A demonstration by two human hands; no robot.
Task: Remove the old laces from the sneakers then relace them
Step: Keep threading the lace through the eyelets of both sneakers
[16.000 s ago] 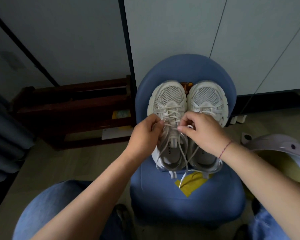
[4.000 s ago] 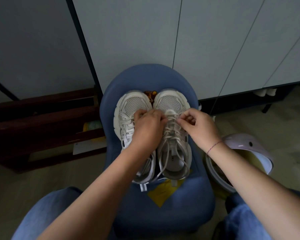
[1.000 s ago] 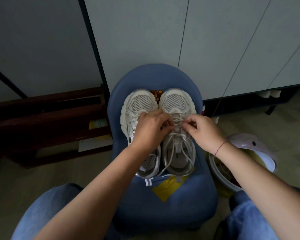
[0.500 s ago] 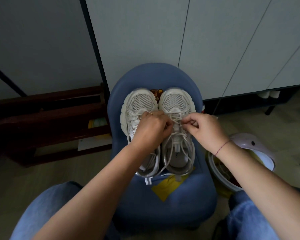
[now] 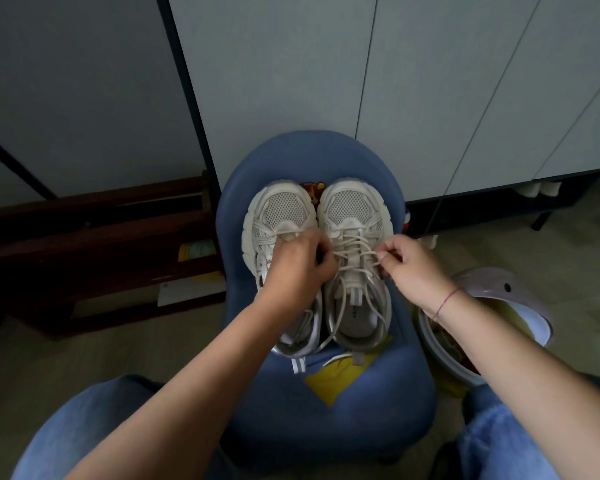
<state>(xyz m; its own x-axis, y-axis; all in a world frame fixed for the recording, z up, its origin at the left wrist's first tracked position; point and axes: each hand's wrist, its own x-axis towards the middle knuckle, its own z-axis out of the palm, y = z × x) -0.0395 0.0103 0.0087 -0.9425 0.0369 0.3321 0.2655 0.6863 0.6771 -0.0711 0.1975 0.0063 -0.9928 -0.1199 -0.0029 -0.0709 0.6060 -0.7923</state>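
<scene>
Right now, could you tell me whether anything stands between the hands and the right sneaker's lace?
Nothing visible does: the right hand pinches the lace, and the left hand, lying over the left sneaker, grips it too.

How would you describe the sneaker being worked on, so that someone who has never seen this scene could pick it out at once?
Find the blue chair before the grey cabinets; two white sneakers sit side by side on its seat. It is the right sneaker, whose lace the left hand and right hand pinch; the left sneaker lies partly under the left hand.
</scene>
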